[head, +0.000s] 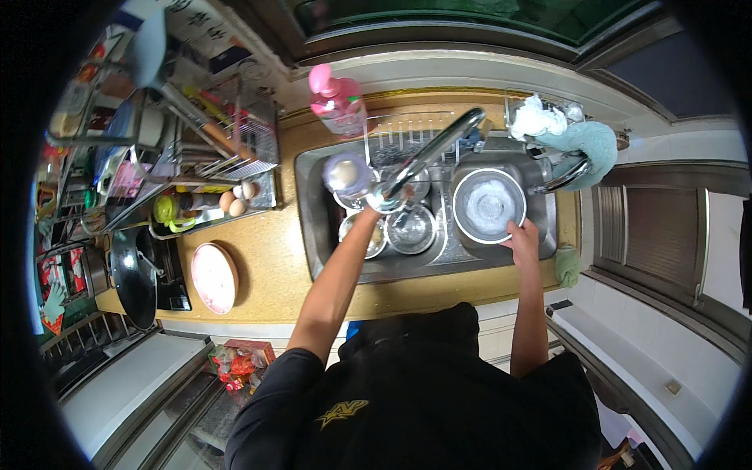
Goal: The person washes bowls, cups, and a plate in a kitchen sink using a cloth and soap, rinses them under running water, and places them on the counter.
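My right hand (521,239) grips the near rim of a round metal bowl (490,205) in the right basin, thumb over the edge. Whitish, foamy-looking liquid lies in it. My left hand (375,212) reaches over the left basin, mostly hidden by the end of the chrome faucet (437,147). Its fingers and any grip cannot be made out. Below it, several bowls fill the left basin, among them a shiny bowl (411,229) and another bowl (362,235) with light bits inside. Just left of the faucet is a blurred, purplish translucent round container (346,173).
A pink pump bottle (338,103) stands behind the stainless-steel sink (405,271). A wire rack (405,132) sits at its back edge; a teal cloth (581,153) hangs right. Leftward are a pink oval dish (214,278), eggs (235,202), a crowded shelf (176,147) and a dark wok (134,276).
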`<state>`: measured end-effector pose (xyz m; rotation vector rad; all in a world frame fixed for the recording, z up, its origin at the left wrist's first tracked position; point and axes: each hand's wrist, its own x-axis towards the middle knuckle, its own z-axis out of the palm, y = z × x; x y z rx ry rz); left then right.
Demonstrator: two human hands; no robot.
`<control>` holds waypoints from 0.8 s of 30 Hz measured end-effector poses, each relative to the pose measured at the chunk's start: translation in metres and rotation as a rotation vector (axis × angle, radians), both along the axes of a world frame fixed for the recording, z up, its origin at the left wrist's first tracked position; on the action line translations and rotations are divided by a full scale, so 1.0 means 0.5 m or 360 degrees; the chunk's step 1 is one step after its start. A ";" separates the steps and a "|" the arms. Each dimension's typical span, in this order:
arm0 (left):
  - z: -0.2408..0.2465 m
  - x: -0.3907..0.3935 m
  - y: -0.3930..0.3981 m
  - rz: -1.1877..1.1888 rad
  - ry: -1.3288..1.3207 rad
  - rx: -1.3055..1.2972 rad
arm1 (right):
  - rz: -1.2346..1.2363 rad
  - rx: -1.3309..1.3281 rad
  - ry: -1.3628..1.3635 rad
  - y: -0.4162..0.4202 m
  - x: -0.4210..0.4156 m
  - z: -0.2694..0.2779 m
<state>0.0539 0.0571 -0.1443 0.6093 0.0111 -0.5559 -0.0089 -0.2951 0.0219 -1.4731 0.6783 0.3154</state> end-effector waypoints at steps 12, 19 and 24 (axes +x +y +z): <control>0.299 -0.100 0.027 0.0161 0.0688 0.0495 | 0.0527 -0.1298 -0.0830 0.476 -0.077 0.061; 0.207 -0.111 0.047 0.0798 0.0653 0.1136 | 0.0521 0.0498 -0.0313 0.503 -0.012 -0.142; 0.283 -0.118 0.055 0.0834 0.0597 0.1386 | 0.0336 0.0849 0.0209 0.521 0.140 -0.259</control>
